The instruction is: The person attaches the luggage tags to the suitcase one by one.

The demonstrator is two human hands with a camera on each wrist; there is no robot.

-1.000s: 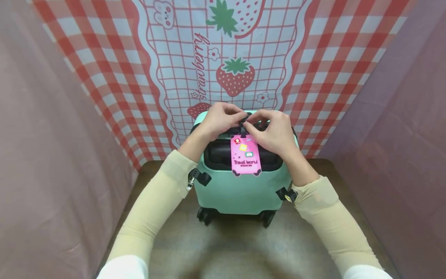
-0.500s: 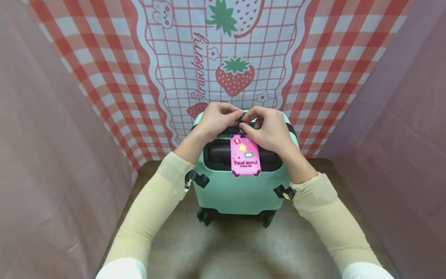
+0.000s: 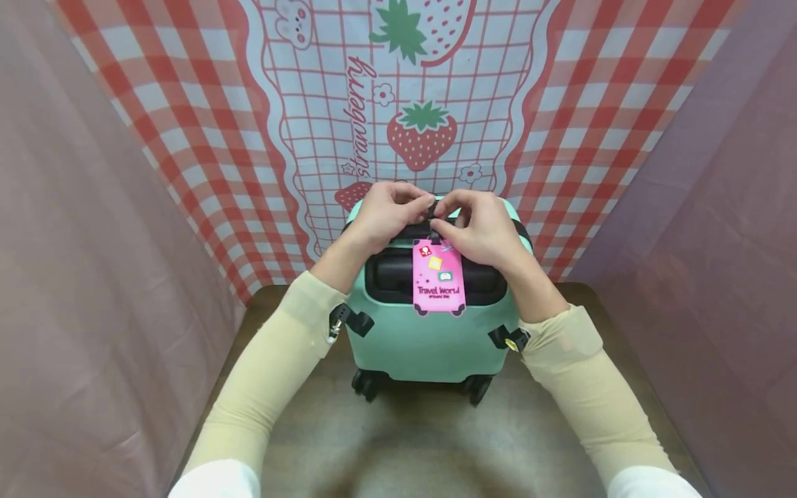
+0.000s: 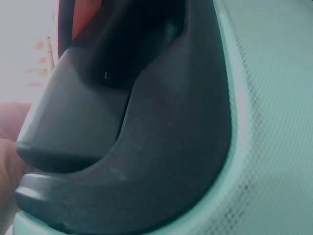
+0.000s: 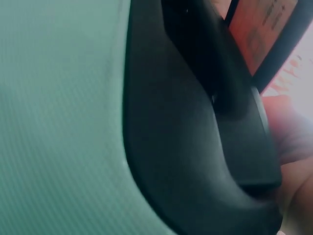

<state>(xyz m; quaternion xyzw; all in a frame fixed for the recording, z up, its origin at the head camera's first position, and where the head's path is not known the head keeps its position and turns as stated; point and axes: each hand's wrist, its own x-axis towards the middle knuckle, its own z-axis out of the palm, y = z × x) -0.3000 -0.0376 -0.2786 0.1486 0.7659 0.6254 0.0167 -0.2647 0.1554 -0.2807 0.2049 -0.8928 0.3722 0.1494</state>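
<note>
A mint-green suitcase [image 3: 429,349] stands upright in the head view. A pink luggage tag [image 3: 438,280] printed "Travel World" hangs by a black strap [image 3: 434,230] at its top, in front of the black pull-handle recess. My left hand [image 3: 387,216] pinches the strap between thumb and fingers, just above the tag. From the other side, my right hand [image 3: 486,227] pinches it too, fingertips close to the left ones. The wrist views mostly show the black handle housing [image 4: 166,132], with part of my left hand [image 4: 10,161] and right hand [image 5: 293,147] at the edges.
The suitcase's black wheels [image 3: 478,389] rest on a brown wooden table [image 3: 398,449]. Behind hangs a red-checked strawberry cloth [image 3: 573,117]. Pinkish curtains [image 3: 106,277] close off both sides. Each sleeve bears a small black wrist camera [image 3: 358,323].
Both hands have shifted slightly left along the strap, and the right fingertips have drawn in toward the left ones. The tag and suitcase stay nearly in place.
</note>
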